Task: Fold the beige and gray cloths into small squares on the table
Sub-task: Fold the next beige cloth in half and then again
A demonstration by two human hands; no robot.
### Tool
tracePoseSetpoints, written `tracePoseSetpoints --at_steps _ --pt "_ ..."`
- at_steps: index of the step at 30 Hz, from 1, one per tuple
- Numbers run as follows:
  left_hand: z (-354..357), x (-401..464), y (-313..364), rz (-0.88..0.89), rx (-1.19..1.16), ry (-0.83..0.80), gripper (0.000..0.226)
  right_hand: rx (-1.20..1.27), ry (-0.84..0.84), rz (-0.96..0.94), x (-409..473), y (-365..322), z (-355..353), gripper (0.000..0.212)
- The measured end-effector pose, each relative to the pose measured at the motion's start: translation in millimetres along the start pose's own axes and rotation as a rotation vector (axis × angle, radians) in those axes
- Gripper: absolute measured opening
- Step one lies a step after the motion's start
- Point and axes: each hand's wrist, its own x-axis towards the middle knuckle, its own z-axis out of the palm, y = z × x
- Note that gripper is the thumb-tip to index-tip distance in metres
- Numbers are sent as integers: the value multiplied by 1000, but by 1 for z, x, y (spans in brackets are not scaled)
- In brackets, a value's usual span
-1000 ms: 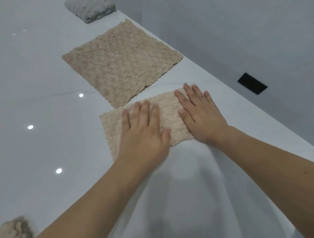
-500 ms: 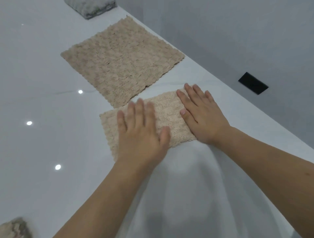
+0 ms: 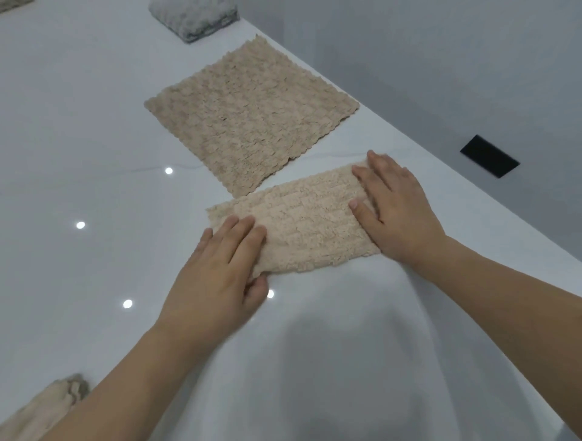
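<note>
A beige cloth (image 3: 302, 220), folded into a long rectangle, lies on the white table (image 3: 78, 126) in front of me. My left hand (image 3: 217, 274) is at its left end, with fingers on top and the thumb tucked at the near corner, pinching the edge. Over the right end, my right hand (image 3: 396, 214) lies flat with straight fingers. A second beige cloth (image 3: 252, 116) is spread open just beyond. A folded gray cloth (image 3: 193, 17) sits at the far edge.
The table's edge runs diagonally on the right, with a black rectangle (image 3: 489, 155) beyond it. A crumpled beige cloth (image 3: 41, 409) lies at the near left corner. Another cloth's edge (image 3: 12, 3) shows at the top left.
My left hand has slid from the middle of the folded cloth to its left end, and its thumb now hooks the near corner. My right hand stays on the right end.
</note>
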Motion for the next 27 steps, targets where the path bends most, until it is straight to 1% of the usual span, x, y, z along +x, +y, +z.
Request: tracePoseSetpoints --at_steps 2,3,4,6,8,10,12,14,17,19,22,23,25,27 --pt "-5 3 -11 59 9 75 47 -26 200 73 -6 -3 0 42" --pt "-9 6 -16 83 30 83 46 -64 288 139 -9 -6 -1 35" --pt "-12 7 -20 117 58 90 45 -99 334 211 -13 -9 -1 31" --pt "-20 6 -19 211 130 132 37 -92 317 330 -21 -13 -1 28" --pt "-30 -6 -5 304 134 170 28 -10 253 379 -33 -10 0 26" --pt "-40 -19 18 393 47 156 25 14 194 318 -45 -5 -2 24" --pt "-47 -24 38 438 -84 48 23 18 150 238 -51 -2 -3 26" --pt "-55 -9 47 425 -152 -67 21 40 123 213 -48 -2 -4 30" --pt "-75 38 62 360 -130 -107 26 146 144 219 -43 -2 -4 25" --pt "-88 79 77 314 -89 -187 26 285 233 262 -44 1 -4 20" --pt "-82 141 97 257 -36 -346 8 573 435 424 -45 2 -5 20" --pt "-74 158 103 250 -38 -382 7 647 481 463 -45 2 -6 22" --pt "-51 182 108 230 -52 -417 10 713 527 469 -46 3 -6 32" --pt "-31 195 107 209 -71 -426 14 643 500 423 -45 5 -8 40"
